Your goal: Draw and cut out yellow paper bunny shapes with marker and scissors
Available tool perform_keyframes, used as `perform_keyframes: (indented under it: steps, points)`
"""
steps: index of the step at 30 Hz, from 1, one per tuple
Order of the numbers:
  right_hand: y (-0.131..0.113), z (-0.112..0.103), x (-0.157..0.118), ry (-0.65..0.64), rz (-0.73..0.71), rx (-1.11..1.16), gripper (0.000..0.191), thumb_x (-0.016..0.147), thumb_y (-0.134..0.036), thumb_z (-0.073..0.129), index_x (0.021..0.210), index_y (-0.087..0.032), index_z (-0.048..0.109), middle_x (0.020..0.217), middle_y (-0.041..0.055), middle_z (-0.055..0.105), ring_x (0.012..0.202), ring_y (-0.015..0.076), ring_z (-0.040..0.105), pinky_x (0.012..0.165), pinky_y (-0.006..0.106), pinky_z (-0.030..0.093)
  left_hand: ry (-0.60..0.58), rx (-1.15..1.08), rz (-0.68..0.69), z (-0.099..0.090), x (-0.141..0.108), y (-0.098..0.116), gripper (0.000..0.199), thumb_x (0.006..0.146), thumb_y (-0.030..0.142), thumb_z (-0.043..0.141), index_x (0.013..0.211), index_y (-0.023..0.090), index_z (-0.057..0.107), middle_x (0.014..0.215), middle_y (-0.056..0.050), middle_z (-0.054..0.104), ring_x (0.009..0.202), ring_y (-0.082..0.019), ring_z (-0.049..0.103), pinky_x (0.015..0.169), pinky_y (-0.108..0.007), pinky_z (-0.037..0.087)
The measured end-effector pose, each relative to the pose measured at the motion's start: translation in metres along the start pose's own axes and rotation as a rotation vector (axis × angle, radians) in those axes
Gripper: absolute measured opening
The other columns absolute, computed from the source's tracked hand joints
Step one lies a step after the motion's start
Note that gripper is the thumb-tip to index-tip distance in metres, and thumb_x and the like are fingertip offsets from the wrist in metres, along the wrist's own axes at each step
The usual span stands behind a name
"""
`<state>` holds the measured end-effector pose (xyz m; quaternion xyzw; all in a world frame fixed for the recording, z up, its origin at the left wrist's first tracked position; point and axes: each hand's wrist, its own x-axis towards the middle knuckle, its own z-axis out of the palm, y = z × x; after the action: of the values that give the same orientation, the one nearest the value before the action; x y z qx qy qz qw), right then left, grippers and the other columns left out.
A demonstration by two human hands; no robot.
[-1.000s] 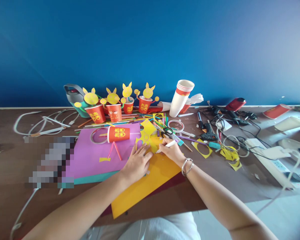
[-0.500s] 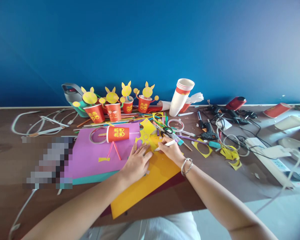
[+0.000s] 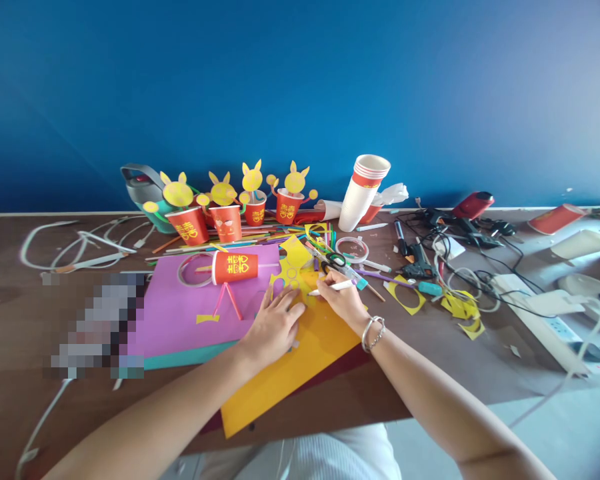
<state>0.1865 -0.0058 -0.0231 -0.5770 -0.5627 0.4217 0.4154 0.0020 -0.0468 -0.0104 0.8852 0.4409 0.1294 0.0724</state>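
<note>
My right hand (image 3: 341, 297) grips a white pen (image 3: 336, 287) with its tip over the upper part of a yellow paper sheet (image 3: 300, 360). Fingers outstretched, my left hand (image 3: 279, 325) lies flat on the sheet's left side and holds nothing. Between and above my hands is a yellow paper piece with cut-out shapes (image 3: 294, 252). Black-handled scissors (image 3: 336, 259) lie just beyond my right hand. Left of my left hand, a red paper cup (image 3: 236, 268) rests on its side on purple paper (image 3: 175, 320), with two pink straw pieces (image 3: 233, 303) below it.
Several red cups with yellow rabbit-like paper heads (image 3: 189, 225) stand by the wall. A tall stack of paper cups (image 3: 363, 193) leans near the middle back. Glue guns (image 3: 418, 263), tangled cables and a white power strip (image 3: 535, 320) are at right; a pixelated object (image 3: 100, 320) is at left.
The pen in my right hand has shifted up slightly, its tip now higher on the paper. My left hand stays in place.
</note>
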Motion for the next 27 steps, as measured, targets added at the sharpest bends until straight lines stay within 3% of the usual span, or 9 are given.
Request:
perform_keyframes:
  steps: [18, 27]
  points:
    - [-0.004, -0.0019, -0.0023, 0.02, -0.037, -0.056, 0.026, 0.076, -0.042, 0.059, 0.064, -0.021, 0.048, 0.058, 0.0, 0.062, 0.055, 0.0156, 0.059, 0.049, 0.024, 0.042, 0.006, -0.005, 0.002, -0.0004, 0.0004, 0.0007, 0.033, 0.081, 0.006, 0.041, 0.104, 0.02, 0.059, 0.13, -0.011, 0.054, 0.129, -0.026, 0.042, 0.11, -0.055, 0.025]
    - [-0.0076, -0.0019, -0.0034, 0.047, -0.043, -0.089, 0.025, 0.074, -0.036, 0.057, 0.06, -0.021, 0.043, 0.053, -0.0025, 0.056, 0.05, 0.0125, 0.052, 0.045, 0.023, 0.037, 0.002, 0.009, 0.006, 0.0005, 0.0, -0.0004, 0.032, 0.081, 0.007, 0.042, 0.105, 0.021, 0.059, 0.13, -0.011, 0.053, 0.129, -0.026, 0.042, 0.111, -0.055, 0.023]
